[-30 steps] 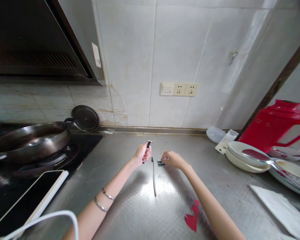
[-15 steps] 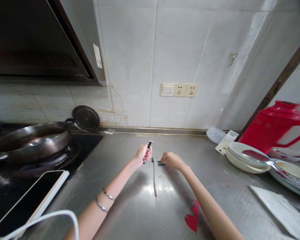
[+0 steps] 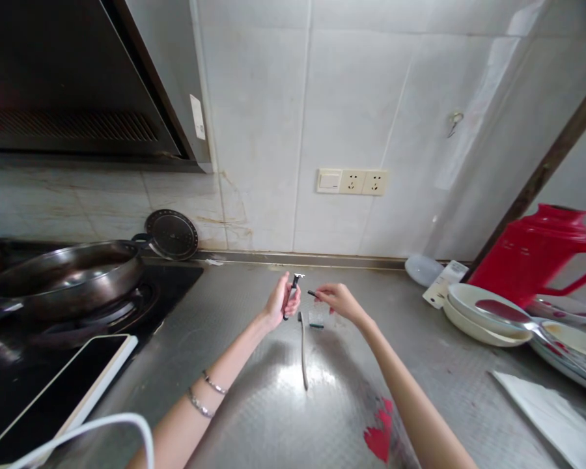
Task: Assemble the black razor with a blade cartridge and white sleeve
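My left hand (image 3: 276, 303) is closed around the black and silver handle of a razor (image 3: 292, 296), held upright with its T-shaped silver top above the fingers. To its right, my right hand (image 3: 342, 301) pinches a small dark bar-shaped piece (image 3: 312, 293) by one end, close to the razor but apart from it. Below the right hand, a small clear case (image 3: 316, 319) with a dark green edge lies on the steel counter (image 3: 254, 404). Beside it lies a thin greyish stick (image 3: 303, 358) with a dark end, pointing toward me.
On the left, a pan (image 3: 78, 277) sits on the black stove, with a white-edged tablet-like device (image 3: 68, 391) and white cable nearer me. At right stand a red thermos (image 3: 532, 254), stacked bowls (image 3: 488, 312) and a white sheet (image 3: 542, 410). Wall sockets (image 3: 352, 182) are ahead.
My right hand has lifted off the counter with the small dark piece, leaving the clear case behind. My left hand has loosened slightly around the razor, showing more of its handle.
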`<state>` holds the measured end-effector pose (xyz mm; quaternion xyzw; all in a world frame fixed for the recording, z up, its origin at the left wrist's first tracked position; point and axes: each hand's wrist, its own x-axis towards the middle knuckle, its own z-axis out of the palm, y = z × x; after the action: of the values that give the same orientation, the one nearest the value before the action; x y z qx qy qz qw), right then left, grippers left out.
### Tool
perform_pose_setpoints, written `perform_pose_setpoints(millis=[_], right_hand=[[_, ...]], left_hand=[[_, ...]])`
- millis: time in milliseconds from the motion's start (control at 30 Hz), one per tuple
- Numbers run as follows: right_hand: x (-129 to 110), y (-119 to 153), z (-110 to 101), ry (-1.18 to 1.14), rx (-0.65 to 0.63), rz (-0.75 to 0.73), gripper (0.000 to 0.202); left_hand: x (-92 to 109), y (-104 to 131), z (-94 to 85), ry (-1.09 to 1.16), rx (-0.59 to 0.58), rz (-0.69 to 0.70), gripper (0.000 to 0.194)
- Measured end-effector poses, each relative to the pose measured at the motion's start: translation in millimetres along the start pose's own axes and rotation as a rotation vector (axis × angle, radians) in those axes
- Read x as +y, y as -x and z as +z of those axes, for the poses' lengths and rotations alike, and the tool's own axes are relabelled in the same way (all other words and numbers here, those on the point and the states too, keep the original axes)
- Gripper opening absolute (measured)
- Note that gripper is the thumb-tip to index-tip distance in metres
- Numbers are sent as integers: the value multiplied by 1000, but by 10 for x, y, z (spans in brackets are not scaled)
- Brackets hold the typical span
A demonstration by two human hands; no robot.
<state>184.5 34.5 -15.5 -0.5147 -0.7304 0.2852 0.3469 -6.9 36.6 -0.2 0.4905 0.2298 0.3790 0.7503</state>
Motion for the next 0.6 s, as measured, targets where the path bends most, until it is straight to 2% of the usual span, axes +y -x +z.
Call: perform_pose_setpoints(millis=[167, 267, 433, 600], right_hand=[[-342, -105, -166, -151, 168, -58, 41], [-459, -124, -225, -190, 245, -85, 43], [-522, -124, -234, -232, 223, -108, 40], [-602, -123, -183, -357, 152, -77, 37]], left_hand=[[-48, 11, 16, -107, 101, 192, 41], [-81, 23, 27, -214, 168, 335, 36], [-95, 88, 79, -411, 278, 508, 33], [-128, 148, 110, -633, 290, 574, 30]])
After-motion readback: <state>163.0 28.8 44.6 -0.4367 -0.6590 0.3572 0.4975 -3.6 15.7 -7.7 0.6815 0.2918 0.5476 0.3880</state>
